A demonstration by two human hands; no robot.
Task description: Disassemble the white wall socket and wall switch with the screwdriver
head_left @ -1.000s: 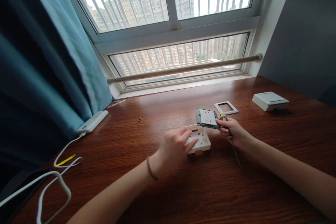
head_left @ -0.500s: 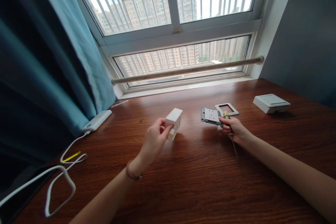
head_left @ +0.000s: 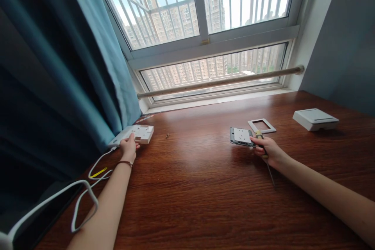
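From the right hand (head_left: 268,151) a socket (head_left: 241,136) juts leftward.

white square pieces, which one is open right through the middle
The flat frame beyond the right hand: tabletop shows through it. The socket in that hand, the box in the left hand and the far-right box show no such opening.
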